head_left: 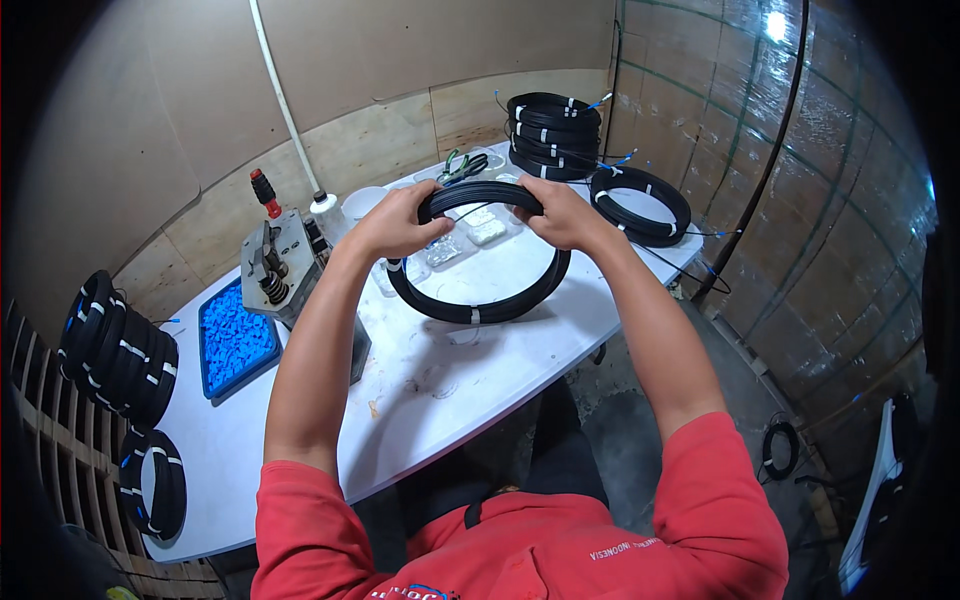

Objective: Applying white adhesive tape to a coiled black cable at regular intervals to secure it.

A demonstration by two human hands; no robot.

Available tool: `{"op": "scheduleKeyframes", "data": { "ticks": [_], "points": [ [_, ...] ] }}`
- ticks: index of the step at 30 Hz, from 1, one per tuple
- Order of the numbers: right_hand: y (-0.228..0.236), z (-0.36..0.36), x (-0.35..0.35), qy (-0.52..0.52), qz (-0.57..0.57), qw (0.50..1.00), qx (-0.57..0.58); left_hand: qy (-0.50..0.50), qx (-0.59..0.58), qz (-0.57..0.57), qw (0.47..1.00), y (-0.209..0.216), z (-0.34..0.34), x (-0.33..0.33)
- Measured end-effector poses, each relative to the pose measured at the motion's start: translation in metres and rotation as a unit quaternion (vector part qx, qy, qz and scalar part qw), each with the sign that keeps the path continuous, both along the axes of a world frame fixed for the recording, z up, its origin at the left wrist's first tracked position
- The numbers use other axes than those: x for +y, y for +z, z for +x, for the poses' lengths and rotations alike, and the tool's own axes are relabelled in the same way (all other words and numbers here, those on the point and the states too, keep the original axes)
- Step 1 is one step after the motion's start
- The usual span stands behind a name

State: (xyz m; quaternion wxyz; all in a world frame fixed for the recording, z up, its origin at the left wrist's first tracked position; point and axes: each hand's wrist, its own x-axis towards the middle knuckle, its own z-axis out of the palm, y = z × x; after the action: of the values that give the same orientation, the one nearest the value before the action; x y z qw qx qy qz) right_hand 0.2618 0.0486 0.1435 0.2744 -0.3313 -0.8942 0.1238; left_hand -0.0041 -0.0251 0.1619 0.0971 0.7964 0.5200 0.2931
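A coil of black cable (475,308), bound with white ties, is held tilted over the white table (430,400). My left hand (400,222) grips the coil's upper left side, thumb on the inner edge. On the upper right, my right hand (558,212) is closed round the same coil, its fingertips partly hidden behind the cable. Beyond the coil lie small clear plastic packets (485,228) with pale contents. Left of my left forearm stands a metal hand press (275,265) with a red and black handle.
A blue tray (207,375) of small blue pieces sits at the left. Stacked cable coils (553,150) stand at the back right, beside a flat single coil (640,205). More coils (118,350) lean at the left edge. A white bottle (326,212) and green-handled pliers (455,165) are behind.
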Motion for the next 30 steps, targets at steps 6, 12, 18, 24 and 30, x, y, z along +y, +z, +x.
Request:
{"op": "scheduleKeyframes", "data": {
  "ticks": [6,12,18,24,30],
  "points": [
    [-0.007,0.003,0.004,0.004,0.022,0.999,0.024,-0.011,0.04,0.015,0.999,0.001,0.002,0.006],
    [0.003,0.001,-0.01,-0.007,-0.011,0.999,0.036,-0.04,0.014,0.052,0.998,0.001,0.007,0.005],
    [0.022,-0.025,-0.026,0.061,0.002,0.998,0.001,-0.075,0.072,0.052,0.993,0.028,0.037,0.006],
    [0.004,-0.015,-0.002,0.054,-0.08,0.995,0.037,-0.023,0.081,0.022,0.996,0.024,0.03,0.008],
    [-0.016,0.009,0.016,0.003,-0.103,0.992,0.073,0.034,-0.096,-0.06,0.993,-0.048,-0.042,0.01]
  ]
}}
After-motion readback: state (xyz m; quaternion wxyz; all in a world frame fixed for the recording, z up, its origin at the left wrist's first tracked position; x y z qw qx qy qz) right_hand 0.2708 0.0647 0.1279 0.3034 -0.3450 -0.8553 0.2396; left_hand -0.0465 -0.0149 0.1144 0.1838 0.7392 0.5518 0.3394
